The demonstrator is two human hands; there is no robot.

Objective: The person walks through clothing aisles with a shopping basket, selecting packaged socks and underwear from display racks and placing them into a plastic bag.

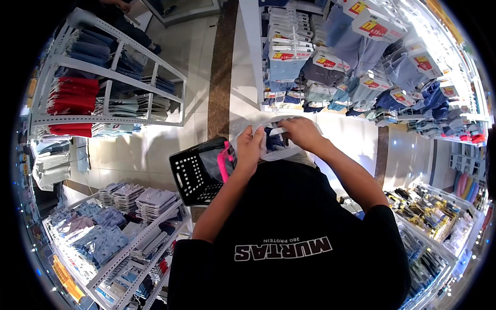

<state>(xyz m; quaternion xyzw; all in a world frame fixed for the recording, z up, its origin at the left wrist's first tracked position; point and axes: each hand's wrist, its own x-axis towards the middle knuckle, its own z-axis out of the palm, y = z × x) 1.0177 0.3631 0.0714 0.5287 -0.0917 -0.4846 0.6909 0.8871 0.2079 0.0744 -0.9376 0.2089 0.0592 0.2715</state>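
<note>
Head view: pale plastic bag (283, 154) held up close in front of the black shirt (289, 217), dark blue item (275, 145) partly showing in its opening. Left hand (248, 149) at the bag's left side, thumb and fingers nearly together, seemingly on the plastic edge. Right hand (302, 133) at the far right side, fingers curled over; how tightly they close, or whether on film or contents, cannot tell. Black basket (184, 178), pink handle (222, 162), beside the left forearm; hanging clothes (330, 67) ahead to the right. Handling, as judged: best to steady the film lightly with the left, work the right fingers along the edge, spread the pull evenly so thin plastic doesn't tear, and support the contents from below
</note>
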